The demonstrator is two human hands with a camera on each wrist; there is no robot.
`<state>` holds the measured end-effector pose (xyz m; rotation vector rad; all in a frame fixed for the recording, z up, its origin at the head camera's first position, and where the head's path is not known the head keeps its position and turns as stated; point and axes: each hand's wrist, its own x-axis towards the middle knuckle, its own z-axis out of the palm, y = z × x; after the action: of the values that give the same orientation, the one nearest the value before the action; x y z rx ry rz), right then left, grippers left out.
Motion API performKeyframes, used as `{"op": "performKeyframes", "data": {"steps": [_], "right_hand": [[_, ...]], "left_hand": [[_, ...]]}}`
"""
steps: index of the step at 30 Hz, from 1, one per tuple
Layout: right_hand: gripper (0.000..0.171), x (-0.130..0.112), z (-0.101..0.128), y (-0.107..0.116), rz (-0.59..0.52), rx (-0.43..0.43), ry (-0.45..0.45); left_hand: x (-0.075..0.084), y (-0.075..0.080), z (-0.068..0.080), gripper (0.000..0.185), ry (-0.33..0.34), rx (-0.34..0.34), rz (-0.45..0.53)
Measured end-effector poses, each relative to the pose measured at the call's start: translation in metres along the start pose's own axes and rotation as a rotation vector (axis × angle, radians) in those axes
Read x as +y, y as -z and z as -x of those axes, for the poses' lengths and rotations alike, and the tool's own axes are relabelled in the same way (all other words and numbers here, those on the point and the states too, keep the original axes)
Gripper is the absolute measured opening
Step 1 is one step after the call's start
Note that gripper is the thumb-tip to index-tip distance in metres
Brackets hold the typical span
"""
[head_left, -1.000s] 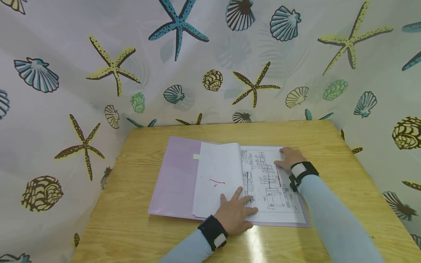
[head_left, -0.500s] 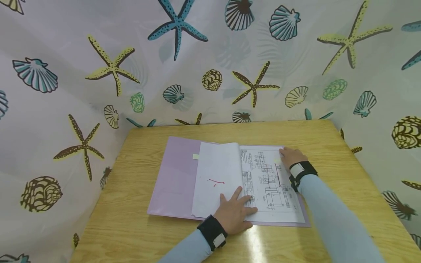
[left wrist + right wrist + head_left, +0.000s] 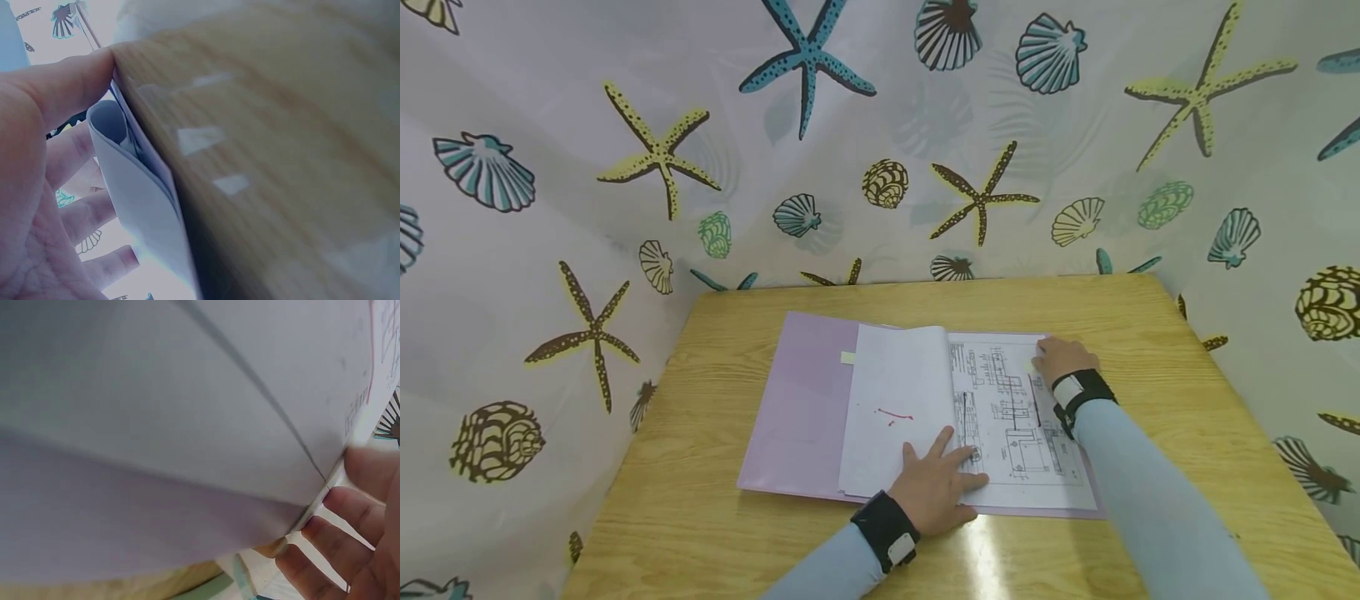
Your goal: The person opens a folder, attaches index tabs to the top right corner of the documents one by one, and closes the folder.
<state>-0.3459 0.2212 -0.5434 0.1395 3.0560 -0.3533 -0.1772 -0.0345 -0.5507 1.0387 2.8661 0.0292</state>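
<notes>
A purple folder (image 3: 801, 408) lies open on the table, holding a stack of white sheets. On the left side is a turned-over page (image 3: 898, 367) with a red mark; on the right, a printed technical drawing (image 3: 1022, 400) faces up. My left hand (image 3: 931, 487), fingers spread, rests across the lower part of both pages near the fold. In the left wrist view the sheets curl (image 3: 137, 206) beside its fingers. My right hand (image 3: 1066, 358) touches the drawing's upper right corner. The right wrist view shows its fingertips (image 3: 340, 497) right at the sheet edge, above the purple cover (image 3: 156, 512).
The folder sits on a light wooden table (image 3: 700, 450). Behind and at both sides hangs a white curtain (image 3: 850, 242) printed with starfish and shells. A small pale tab (image 3: 847, 357) sticks out from the turned page's left edge.
My right hand's thumb and fingers have drawn in toward the drawing's upper right corner, and its forearm has shifted slightly left. The left hand and the folder stay in place.
</notes>
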Motion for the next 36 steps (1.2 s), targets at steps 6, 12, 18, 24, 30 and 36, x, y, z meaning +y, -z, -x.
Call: {"op": "performKeyframes", "data": {"steps": [6,12,18,24,30,36], "right_hand": [[0.057,-0.003,0.003,0.005,0.071,-0.026,0.024],[0.071,0.005,0.0,0.005,0.073,-0.093,0.033],[0.08,0.016,-0.006,0.005,0.075,-0.18,0.081],[0.069,0.017,-0.006,0.007,0.038,-0.229,0.07],[0.059,0.016,-0.005,0.009,0.039,-0.244,0.076],[0.053,0.02,-0.01,0.007,-0.003,-0.256,0.072]], "left_hand": [[0.0,0.001,0.0,0.05,0.0,-0.014,0.0],[0.001,0.001,0.0,0.051,0.001,-0.023,0.0],[0.0,0.001,0.0,0.051,-0.005,-0.016,0.002],[0.0,0.004,0.001,0.051,-0.001,-0.031,0.011],[0.001,0.006,0.002,0.051,0.001,-0.029,0.024],[0.0,0.005,0.001,0.051,0.001,-0.018,0.025]]}}
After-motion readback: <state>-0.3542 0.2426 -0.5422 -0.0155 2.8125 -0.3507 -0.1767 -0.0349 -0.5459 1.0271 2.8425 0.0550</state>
